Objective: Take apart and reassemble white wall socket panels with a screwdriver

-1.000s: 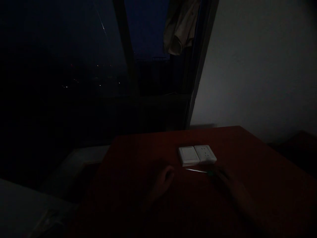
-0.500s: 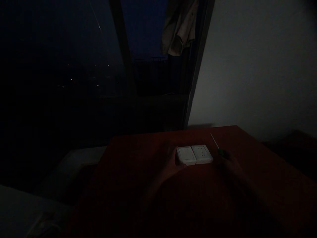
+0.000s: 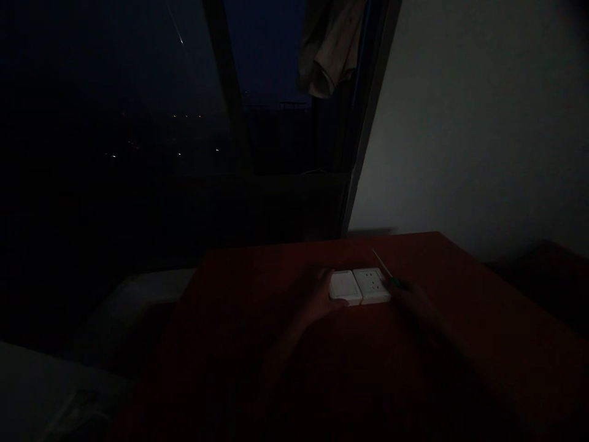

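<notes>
Scratch risk, white square plastic socket [image 3: 369, 283]
Left hand [image 3: 316, 305] grips white square plastic switch [image 3: 343, 283]; right hand [image 3: 416, 301] holds green-handled metal screwdriver [image 3: 383, 264], which could slip in this gloom.

the blank white plate [image 3: 345, 284] and socket [image 3: 372, 284] look like smooth plastic; the green-handled tool's [image 3: 383, 262] shaft looks metal – tabletop [image 3: 276, 267] smooth, wall [image 3: 469, 123] matt, hanging cloth [image 3: 338, 52] creased.

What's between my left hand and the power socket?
The white switch plate, in the head view: the left hand grips its left side, and the power socket sits right against its other side.
</notes>
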Available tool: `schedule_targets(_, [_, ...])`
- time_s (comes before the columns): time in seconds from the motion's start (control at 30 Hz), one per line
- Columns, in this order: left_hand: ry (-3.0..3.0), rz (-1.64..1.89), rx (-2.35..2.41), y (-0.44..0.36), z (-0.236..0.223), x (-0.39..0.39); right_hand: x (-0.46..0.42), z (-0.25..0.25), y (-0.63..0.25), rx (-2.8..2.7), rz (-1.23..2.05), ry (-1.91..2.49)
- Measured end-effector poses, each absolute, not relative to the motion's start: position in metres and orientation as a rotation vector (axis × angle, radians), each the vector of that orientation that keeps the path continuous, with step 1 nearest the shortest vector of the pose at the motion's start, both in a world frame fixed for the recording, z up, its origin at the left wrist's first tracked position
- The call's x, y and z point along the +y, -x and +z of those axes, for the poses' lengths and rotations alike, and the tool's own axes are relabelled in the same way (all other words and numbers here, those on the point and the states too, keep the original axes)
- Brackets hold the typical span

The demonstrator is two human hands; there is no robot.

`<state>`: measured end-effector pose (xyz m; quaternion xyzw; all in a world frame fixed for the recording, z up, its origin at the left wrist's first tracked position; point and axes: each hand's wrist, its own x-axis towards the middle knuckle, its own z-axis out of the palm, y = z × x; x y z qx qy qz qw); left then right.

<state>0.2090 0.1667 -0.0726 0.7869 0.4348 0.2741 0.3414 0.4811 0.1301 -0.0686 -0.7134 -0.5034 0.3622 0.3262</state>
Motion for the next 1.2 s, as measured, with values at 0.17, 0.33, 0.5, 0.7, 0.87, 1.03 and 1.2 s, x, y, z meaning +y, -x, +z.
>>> schedule_targets(0.17, [-2.062,0.700,1.165,-0.188,-0.067,0.160,0.126,-0.066,-0.463,-1.342,0.989,1.870])
schedule_targets(0.33, [-2.047,0.657,1.243,-0.156,-0.066,0.146,0.119,-0.068,-0.431,-1.397,1.024,1.816])
schedule_targets(0.5, [-2.043,0.603,1.306,-0.121,-0.060,0.131,0.113,-0.068,-0.402,-1.463,1.025,1.771])
schedule_targets(0.7, [-2.055,0.534,1.403,-0.094,-0.057,0.114,0.107,-0.064,-0.377,-1.520,1.051,1.726])
schedule_targets(0.87, [-2.054,0.501,1.431,-0.086,-0.054,0.104,0.101,-0.064,-0.370,-1.544,1.081,1.673])
schedule_targets(1.03, [-2.042,0.536,1.441,-0.090,-0.046,0.097,0.097,-0.063,-0.371,-1.541,1.076,1.668])
schedule_targets(1.2, [-2.014,0.559,1.454,-0.090,-0.049,0.096,0.092,-0.063,-0.371,-1.531,1.089,1.672])
